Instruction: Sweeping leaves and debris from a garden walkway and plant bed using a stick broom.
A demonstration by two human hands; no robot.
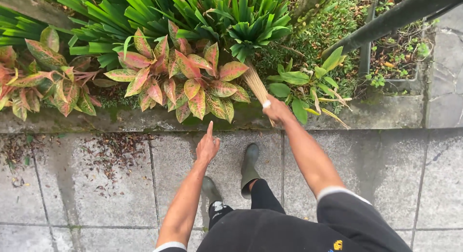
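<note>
My right hand (277,109) grips a bundle of thin tan broom sticks (254,82) that reaches up into the plants at the edge of the planting bed. My left hand (208,145) hovers over the paving with the index finger stretched out toward the red-and-green leafy plant (185,78); the other fingers are curled and it holds nothing. Below, my two green rubber boots (248,165) stand on the grey paving slabs (115,189).
A raised concrete kerb (120,119) separates the slabs from the bed of green and pink foliage. Dry leaf litter (113,151) lies scattered on the slabs at left. A dark metal railing (386,20) crosses the upper right over a stone-edged planter.
</note>
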